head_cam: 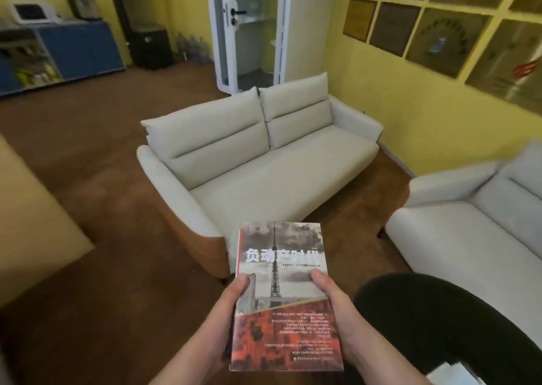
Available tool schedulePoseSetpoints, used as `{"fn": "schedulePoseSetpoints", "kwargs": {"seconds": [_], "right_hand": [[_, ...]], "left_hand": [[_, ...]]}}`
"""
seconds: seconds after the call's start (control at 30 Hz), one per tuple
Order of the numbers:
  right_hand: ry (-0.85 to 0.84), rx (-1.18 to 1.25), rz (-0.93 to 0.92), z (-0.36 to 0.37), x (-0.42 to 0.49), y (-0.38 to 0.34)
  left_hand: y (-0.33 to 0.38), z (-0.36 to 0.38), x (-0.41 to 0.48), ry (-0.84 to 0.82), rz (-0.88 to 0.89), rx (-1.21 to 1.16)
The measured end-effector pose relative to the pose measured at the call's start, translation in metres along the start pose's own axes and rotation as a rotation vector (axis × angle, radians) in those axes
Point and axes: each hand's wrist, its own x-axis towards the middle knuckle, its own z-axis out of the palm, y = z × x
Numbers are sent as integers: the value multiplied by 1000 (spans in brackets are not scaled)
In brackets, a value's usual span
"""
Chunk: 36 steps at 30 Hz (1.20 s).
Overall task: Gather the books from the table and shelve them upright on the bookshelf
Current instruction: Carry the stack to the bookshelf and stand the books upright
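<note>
book (283,293) held face up in both hands, in front of the cream sofa (264,162) and nearer the camera than its front edge, over the brown carpet (88,156). the cover shows a tall tower above a red lower band, with white chinese title characters across the middle. the left hand (227,308) grips the book's left edge, thumb on top of the cover and fingers hidden beneath; the right hand (337,314) grips the right edge the same way, thumb pressed on the cover near the tower. a dark edge shows under the book's left side, but i cannot tell whether that is a second book. right of the cream sofa, set at an angle to it, stands a second pale sofa (475,223), and in front of that a black rounded shape (440,320) fills the lower right corner. behind the cream sofa is a white-framed glass booth (249,30) with a dark door handle. behind and to the right of the sofa, the yellow wall carries a grid of framed plaques (440,24). far behind the sofa to the left runs a blue cabinet (82,50) with a small white appliance on top. left of the sofa, a tan flat surface (35,214) reaches in from the frame edge.
</note>
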Motion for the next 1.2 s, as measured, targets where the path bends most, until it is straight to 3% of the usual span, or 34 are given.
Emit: {"fn": "schedulePoseSetpoints", "kwargs": {"seconds": [0.13,0.2,0.4,0.67,1.2], "right_hand": [[-107,-56,50,87,56,5],[-138,-92,58,127,79,11],[-256,-130,175,229,138,27],[-378,-210,287,328,234,15],[-573,-269,410,537,455,-83]], "left_hand": [[59,-45,-40,184,-52,42],[84,-68,-56,214,-18,-9],[150,-129,-75,530,35,-110],[224,-190,-53,633,170,-278],[450,-314,69,783,345,-422]]}}
